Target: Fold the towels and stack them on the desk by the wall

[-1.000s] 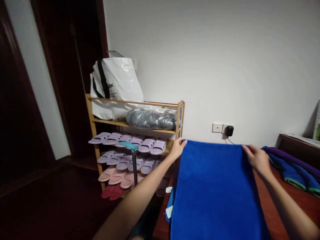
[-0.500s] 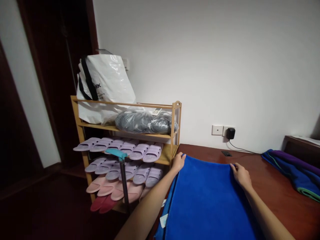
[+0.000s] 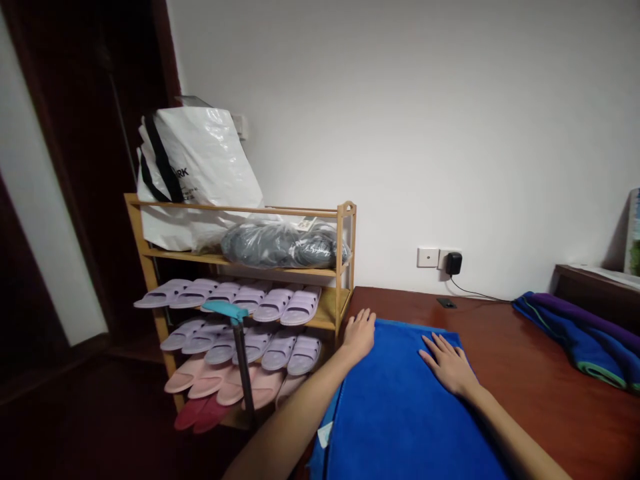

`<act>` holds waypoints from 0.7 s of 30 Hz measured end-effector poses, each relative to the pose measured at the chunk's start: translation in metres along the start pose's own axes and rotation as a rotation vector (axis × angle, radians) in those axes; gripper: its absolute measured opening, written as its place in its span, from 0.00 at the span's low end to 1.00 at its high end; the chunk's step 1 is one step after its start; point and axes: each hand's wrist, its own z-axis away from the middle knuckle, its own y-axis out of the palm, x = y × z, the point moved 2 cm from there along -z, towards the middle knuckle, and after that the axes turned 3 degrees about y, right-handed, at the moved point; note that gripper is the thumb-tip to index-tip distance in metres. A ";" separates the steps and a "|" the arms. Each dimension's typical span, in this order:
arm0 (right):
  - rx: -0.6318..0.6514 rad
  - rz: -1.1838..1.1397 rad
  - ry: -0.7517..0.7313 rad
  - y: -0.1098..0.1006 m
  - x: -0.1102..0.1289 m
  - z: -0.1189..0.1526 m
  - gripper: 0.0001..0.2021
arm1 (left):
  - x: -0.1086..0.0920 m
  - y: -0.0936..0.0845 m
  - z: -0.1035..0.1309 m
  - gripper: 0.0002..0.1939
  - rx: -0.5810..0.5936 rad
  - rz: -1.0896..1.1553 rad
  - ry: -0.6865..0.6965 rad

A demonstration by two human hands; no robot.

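A blue cloth [image 3: 400, 413] lies spread on the reddish-brown table [image 3: 520, 353], with another blue layer and a white tag [image 3: 325, 435] showing along its left side. My left hand [image 3: 359, 335] rests at the cloth's far left corner, its fingers apart and reaching past the edge. On top of the cloth near its far right corner, my right hand [image 3: 450, 365] lies flat with spread fingers. Neither hand grips the cloth.
Left of the table stands a wooden rack [image 3: 345, 267] with lilac, pink and red slippers, a white bag [image 3: 200, 160] and a plastic-wrapped grey bundle [image 3: 280, 244]. A teal-topped pole [image 3: 243, 367] stands before it. Folded cloths [image 3: 575, 337] lie at right, near a plugged-in black adapter [image 3: 453, 263].
Both hands have let go of the cloth's far corners, and the cloth now lies flatter. My right hand has moved left onto the cloth with fingers spread. The view has shifted slightly right.
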 end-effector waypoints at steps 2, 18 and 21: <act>0.043 0.008 -0.001 0.006 0.003 0.004 0.34 | 0.009 -0.002 0.000 0.17 0.016 -0.030 -0.045; 0.059 0.044 0.208 0.000 -0.001 0.012 0.37 | -0.004 0.015 0.025 0.31 0.266 0.050 0.035; 0.072 0.043 0.177 -0.008 0.003 0.022 0.37 | -0.012 0.003 0.035 0.29 0.254 0.055 0.032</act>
